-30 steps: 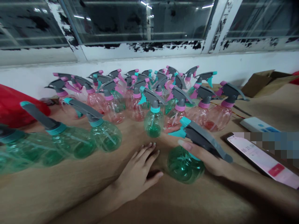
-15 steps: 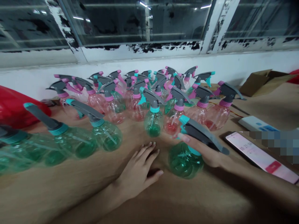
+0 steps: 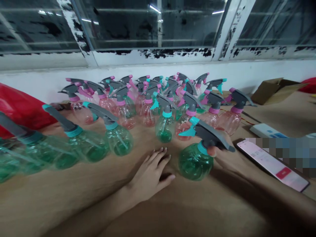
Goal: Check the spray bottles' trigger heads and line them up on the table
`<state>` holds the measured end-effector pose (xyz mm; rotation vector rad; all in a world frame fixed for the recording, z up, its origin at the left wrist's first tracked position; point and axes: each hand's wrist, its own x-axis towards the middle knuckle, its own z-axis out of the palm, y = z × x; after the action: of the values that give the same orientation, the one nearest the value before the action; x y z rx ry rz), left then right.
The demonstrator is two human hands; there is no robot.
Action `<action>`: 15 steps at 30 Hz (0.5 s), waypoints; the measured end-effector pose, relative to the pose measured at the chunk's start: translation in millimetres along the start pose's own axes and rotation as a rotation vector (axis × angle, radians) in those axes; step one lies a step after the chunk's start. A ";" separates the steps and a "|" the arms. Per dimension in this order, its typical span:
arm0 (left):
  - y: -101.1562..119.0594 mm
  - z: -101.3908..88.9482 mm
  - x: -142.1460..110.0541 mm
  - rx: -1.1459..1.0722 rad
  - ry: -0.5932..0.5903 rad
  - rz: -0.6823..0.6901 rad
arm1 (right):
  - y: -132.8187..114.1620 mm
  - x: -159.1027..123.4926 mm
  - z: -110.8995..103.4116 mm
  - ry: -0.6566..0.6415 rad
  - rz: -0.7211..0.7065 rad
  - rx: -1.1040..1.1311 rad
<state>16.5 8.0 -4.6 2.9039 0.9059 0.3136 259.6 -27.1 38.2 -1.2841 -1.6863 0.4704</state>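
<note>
My right hand (image 3: 223, 157) is closed around the neck of a green spray bottle (image 3: 195, 161) with a grey trigger head and teal nozzle. The bottle stands nearly upright on the brown table (image 3: 172, 210). My left hand (image 3: 150, 174) rests flat on the table just left of that bottle, fingers stretched out and holding nothing. Right behind them stands another green bottle (image 3: 165, 126), in front of a crowd of several pink and green spray bottles (image 3: 148, 98).
More green spray bottles (image 3: 118, 138) line the left side in front of a red bag (image 3: 22, 108). A phone (image 3: 271, 164) with a lit screen and a white device (image 3: 268, 130) lie at the right. A cardboard box (image 3: 274, 90) sits far right. A white wall and windows run behind.
My right hand has tipped the green bottle upright and shifted it slightly away from me, with its grip now low at the bottle's neck. My left hand has stayed flat on the table.
</note>
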 end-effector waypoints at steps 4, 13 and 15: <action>0.3 0.6 0.0 -0.004 -0.001 -0.001 | -4.7 -4.5 -7.4 -0.026 -0.005 -0.078; 3.8 5.8 -2.6 0.035 0.069 0.009 | -6.9 -39.3 -13.6 -0.002 0.039 -0.392; 7.3 6.5 -5.6 0.049 0.080 -0.010 | -7.6 -39.6 -10.3 -0.005 0.051 -0.409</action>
<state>17.5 -1.3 -10.8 2.9501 0.9520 0.4158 264.9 -67.9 31.5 -1.6203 -1.8174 0.1583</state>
